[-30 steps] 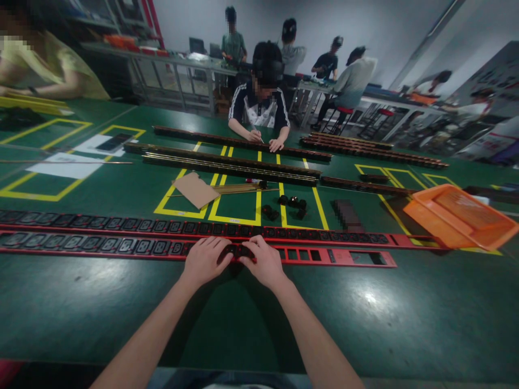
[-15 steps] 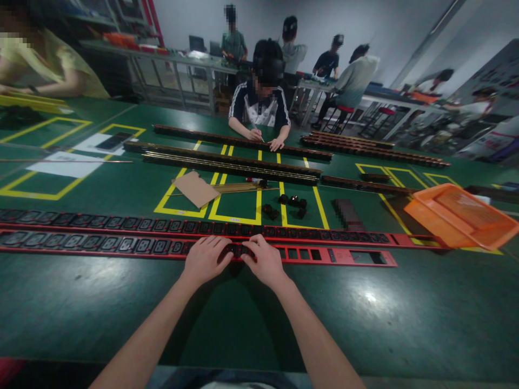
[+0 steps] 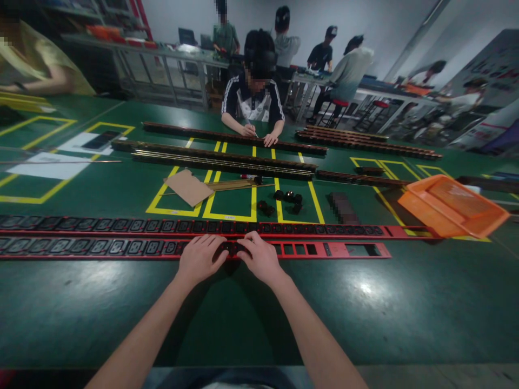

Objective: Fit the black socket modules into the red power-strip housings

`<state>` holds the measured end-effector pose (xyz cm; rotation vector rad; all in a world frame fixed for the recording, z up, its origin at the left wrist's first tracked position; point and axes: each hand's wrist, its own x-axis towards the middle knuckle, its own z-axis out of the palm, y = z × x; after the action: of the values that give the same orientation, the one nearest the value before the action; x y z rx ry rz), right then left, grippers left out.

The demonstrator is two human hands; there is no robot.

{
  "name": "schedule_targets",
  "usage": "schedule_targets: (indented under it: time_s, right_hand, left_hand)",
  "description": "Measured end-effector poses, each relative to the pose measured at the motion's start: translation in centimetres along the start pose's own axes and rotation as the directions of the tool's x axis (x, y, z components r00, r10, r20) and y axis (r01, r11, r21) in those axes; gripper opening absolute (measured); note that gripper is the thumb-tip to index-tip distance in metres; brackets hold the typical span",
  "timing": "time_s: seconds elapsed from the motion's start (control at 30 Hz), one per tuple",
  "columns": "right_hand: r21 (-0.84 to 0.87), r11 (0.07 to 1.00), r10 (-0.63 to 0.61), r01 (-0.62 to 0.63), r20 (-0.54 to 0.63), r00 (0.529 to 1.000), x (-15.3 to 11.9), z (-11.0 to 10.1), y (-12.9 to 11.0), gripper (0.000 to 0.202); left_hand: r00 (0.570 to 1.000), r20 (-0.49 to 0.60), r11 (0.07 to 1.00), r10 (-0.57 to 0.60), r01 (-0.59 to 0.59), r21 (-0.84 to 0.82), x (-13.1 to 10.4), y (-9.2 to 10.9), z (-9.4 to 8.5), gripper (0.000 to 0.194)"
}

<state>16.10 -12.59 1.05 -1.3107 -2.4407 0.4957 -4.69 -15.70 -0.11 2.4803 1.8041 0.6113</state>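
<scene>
My left hand [image 3: 203,258] and my right hand [image 3: 259,257] face each other over the nearer red socket strip [image 3: 332,250]. Their fingers are curled and closed at a small black socket [image 3: 232,248] in the strip, partly hidden by the fingertips. To the left of my hands, black sockets fill the strip; right of them are several open square cutouts and one longer opening. A second red strip [image 3: 405,232], lined with black sockets, lies parallel just behind it.
Loose black sockets [image 3: 288,196], a piece of cardboard [image 3: 188,187] and a dark block [image 3: 343,208] lie beyond the strips. An orange basket [image 3: 450,208] stands at right. Long dark rails [image 3: 223,162] cross the table before a seated co-worker [image 3: 253,102].
The whole view has shifted slightly, so the table things sit a little further left. Both hands stay at the same place on the strip, with hardly any visible finger change.
</scene>
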Motion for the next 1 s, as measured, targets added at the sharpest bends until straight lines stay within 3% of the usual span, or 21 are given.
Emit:
schedule_targets:
  time_s: [0.17,0.37,0.7,1.0]
  right_hand:
    - [0.001,1.0,-0.01,0.01,0.015,1.0,0.1,-0.2,0.0,0.032]
    - [0.013,1.0,-0.017,0.017,0.001,1.0,0.1,0.0,0.2,0.032]
    - [0.111,0.994,0.01,-0.002,-0.074,0.997,-0.3,0.4,0.3,0.038]
    - [0.224,0.973,-0.037,0.054,-0.079,0.996,-0.6,0.0,0.9,0.036]
  left_hand:
    - [1.0,0.0,1.0,0.005,-0.005,-0.005,-0.1,-0.2,0.1,0.026]
    - [0.996,-0.029,0.995,0.09,-0.091,-0.031,-0.4,-0.5,0.3,0.033]
    - [0.991,-0.049,0.992,0.126,-0.127,-0.016,0.4,2.1,0.8,0.03]
    - [0.992,-0.066,0.995,0.104,-0.103,0.018,0.7,2.4,1.5,0.024]
